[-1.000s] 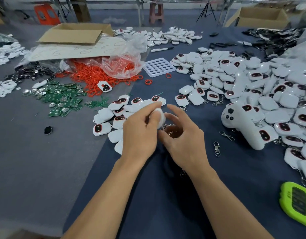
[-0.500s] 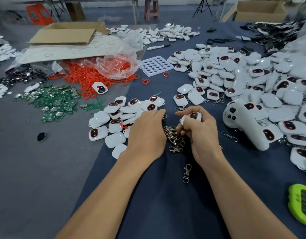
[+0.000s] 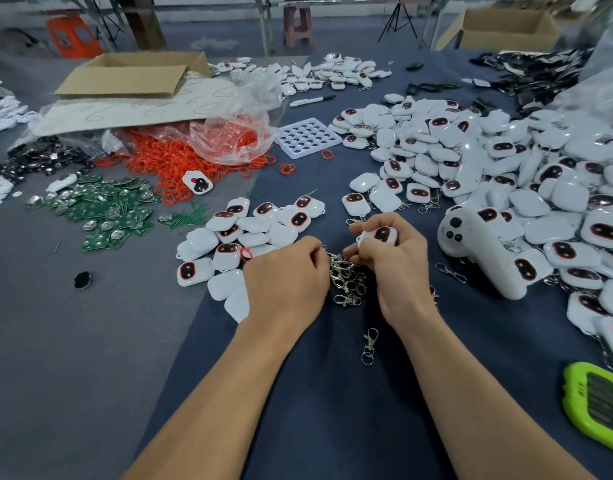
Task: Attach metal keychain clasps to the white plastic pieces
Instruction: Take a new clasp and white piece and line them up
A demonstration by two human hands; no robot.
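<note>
My right hand [image 3: 391,268] grips 1 white piece [image 3: 379,234] right above the clasp pile [image 3: 346,282], ready for clipping, while my left hand [image 3: 287,277] sits curled at that pile's left edge, can't tell if it's holding 1.

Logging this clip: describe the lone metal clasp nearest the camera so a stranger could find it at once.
Find the dark blue cloth between the left forearm and right forearm. Below the tangled clasp heap lies one metal clasp. Unlike the heap's, it lies alone on bare cloth.
</note>
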